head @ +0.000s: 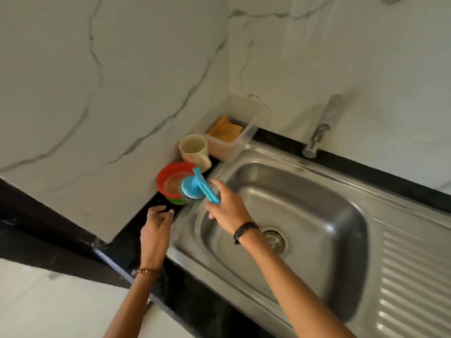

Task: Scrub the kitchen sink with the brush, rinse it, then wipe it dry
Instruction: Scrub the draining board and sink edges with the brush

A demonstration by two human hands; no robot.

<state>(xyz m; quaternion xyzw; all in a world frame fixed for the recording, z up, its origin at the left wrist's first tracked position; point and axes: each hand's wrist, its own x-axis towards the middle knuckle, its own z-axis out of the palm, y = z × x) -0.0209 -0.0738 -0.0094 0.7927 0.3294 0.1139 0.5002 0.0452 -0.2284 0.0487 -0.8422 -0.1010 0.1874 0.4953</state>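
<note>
The blue round-headed brush (194, 187) hovers at the sink's far left corner, just over a red bowl (166, 176). My right hand (228, 211) holds the end of its blue handle, the index finger stretched along it. The steel sink (317, 184) lies below, with its drain (274, 237) partly hidden by my right wrist. My left hand (157, 225) hangs over the black counter (136, 242) left of the sink, fingers loosely curled and holding nothing.
A cream cup (194, 148) stands behind the red bowl, which sits on something green. A clear container (246, 132) holds an orange cloth or sponge (225, 129). The steel tap (322, 128) leans over the sink's back rim. A ribbed drainboard (415, 276) lies to the right.
</note>
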